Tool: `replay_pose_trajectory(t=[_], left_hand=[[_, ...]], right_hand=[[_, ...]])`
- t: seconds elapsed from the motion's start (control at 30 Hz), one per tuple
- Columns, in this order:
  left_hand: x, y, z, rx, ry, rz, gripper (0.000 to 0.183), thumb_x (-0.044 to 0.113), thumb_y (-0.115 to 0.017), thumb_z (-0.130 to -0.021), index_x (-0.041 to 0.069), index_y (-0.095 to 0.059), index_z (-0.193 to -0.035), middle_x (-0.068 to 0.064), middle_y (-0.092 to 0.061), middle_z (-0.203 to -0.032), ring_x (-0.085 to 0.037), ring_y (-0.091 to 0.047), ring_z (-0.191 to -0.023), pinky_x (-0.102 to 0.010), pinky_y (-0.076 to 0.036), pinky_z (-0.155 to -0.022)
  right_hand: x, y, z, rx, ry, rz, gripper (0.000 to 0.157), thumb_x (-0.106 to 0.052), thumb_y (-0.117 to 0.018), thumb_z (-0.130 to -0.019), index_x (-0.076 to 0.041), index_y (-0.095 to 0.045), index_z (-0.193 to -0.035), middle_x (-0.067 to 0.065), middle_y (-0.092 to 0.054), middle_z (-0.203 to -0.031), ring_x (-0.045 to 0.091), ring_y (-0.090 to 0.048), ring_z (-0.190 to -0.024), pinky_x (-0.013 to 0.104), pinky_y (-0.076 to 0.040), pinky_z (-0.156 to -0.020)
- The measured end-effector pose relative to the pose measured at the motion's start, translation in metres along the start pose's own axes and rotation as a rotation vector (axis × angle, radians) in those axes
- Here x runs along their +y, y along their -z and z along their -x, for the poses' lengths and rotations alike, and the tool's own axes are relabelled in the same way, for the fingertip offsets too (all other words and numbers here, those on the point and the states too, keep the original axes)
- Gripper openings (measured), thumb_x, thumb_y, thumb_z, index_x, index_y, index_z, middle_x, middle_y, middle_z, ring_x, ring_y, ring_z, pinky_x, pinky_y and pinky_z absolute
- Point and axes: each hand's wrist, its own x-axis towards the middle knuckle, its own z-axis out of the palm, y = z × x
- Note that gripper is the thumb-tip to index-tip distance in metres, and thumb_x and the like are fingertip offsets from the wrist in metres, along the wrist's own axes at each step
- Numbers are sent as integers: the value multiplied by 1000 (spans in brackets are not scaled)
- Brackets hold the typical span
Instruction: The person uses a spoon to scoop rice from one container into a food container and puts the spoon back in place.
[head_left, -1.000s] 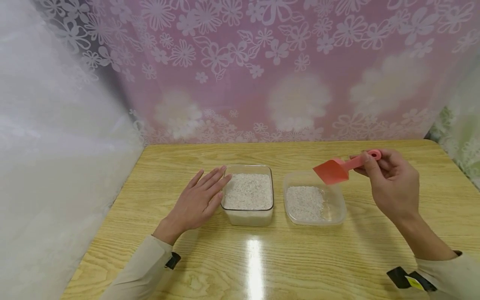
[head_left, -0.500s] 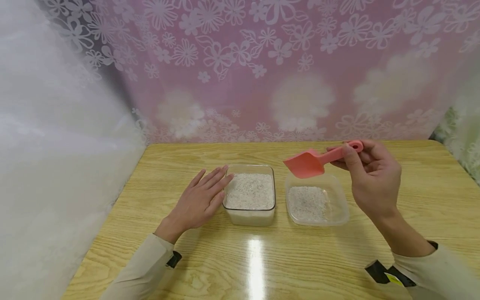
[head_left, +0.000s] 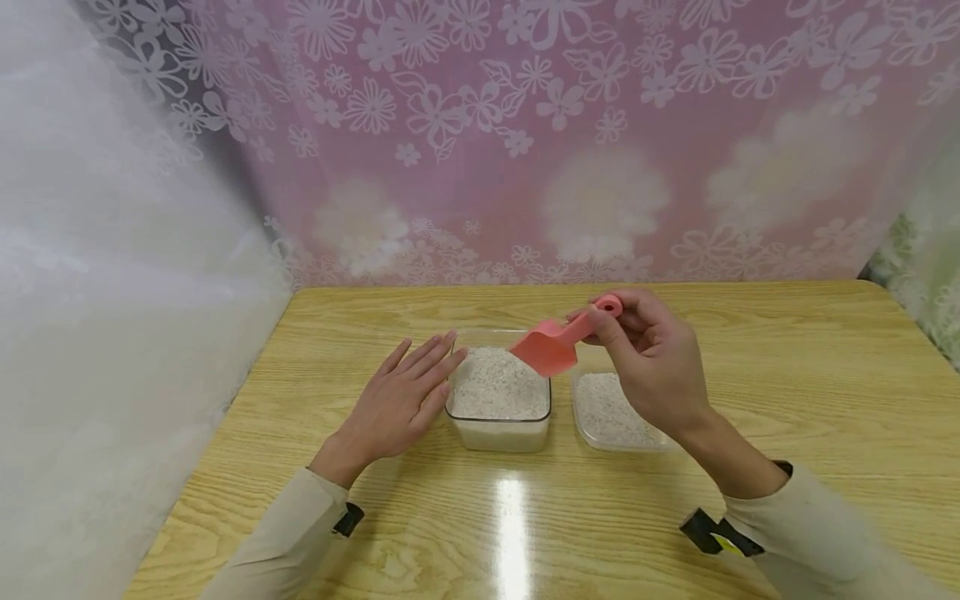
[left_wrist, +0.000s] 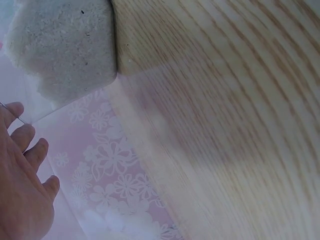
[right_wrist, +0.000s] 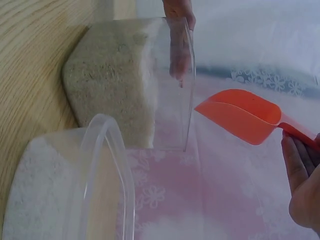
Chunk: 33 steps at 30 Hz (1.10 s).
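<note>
My right hand (head_left: 660,362) pinches the handle of a pink-red scoop (head_left: 546,350) between thumb and fingers. The scoop's blade hangs just above the right rim of a clear square container (head_left: 498,435) holding whitish rice (head_left: 495,385); no load shows in the blade in the right wrist view, where the scoop (right_wrist: 242,117) points at that rim. Fingers straight, my left hand (head_left: 397,404) rests against the container's left rim. To the right stands a lower translucent plastic box (head_left: 626,446) with a shallower layer of rice (head_left: 607,408), partly hidden behind my right hand.
Both containers stand on a wood-grain table (head_left: 420,533). A pink floral curtain (head_left: 480,192) hangs along the table's far edge, and a white sheet (head_left: 135,333) closes off the left side.
My right hand has carried the scoop leftward from over the translucent box to the rice container's rim, lower than half a second ago. The left hand stays in place.
</note>
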Motion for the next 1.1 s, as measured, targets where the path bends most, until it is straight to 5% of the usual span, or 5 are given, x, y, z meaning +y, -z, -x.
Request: replay_pose_trajectory(t=[0.4, 1.1], left_hand=[[0, 1, -2, -3, -6, -10, 49, 36, -26, -105, 20, -32, -151, -1, -23, -156, -16, -18, -142, -45, -11, -116], [0, 0, 0, -8, 2, -12, 49, 36, -23, -105, 21, -32, -151, -1, -23, -156, -15, -19, -142, -45, -12, -116]], right_hand=[[15, -18, -4, -146, 111, 226, 17, 12, -62, -87, 7, -61, -103, 12, -70, -98, 22, -69, -90, 22, -55, -74], [14, -27, -8, -286, 14, 416, 8, -11, -58, -97, -5, -61, -102, 1, -67, -84, 10, -67, -77, 26, -54, -65]])
